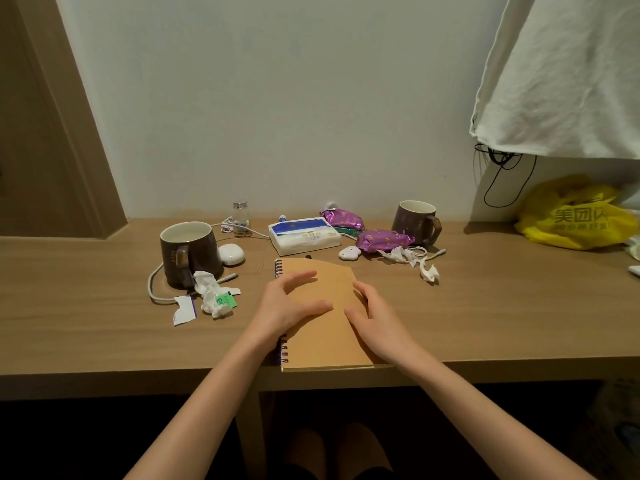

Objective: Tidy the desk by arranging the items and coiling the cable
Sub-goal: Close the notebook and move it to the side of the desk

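left hand (287, 306) and right hand (377, 317), fingers (298, 278) loose, flat on spiral notebook (322, 344), pills (241, 231) in small jar (241, 216), tissue pack (304, 239) beside

I count two brown mugs, the left mug (188, 258) at mid-left of the frame and the right mug (414, 221) at mid-right. There are two purple snack packets right of centre, the farther packet (343, 218) and the nearer packet (384, 239). One spiral notebook (322, 334) lies in the lower middle, under two hands, my left hand (294, 303) and my right hand (377, 318). Around the centre are one tissue pack (304, 237), one small bottle (241, 220) and one white earbud case (231, 253). One yellow bag (571, 220) sits at the right edge. White cable shows in two places, the left cable (151, 284) and the right cable (437, 252). I cannot tell whether they are one lead.
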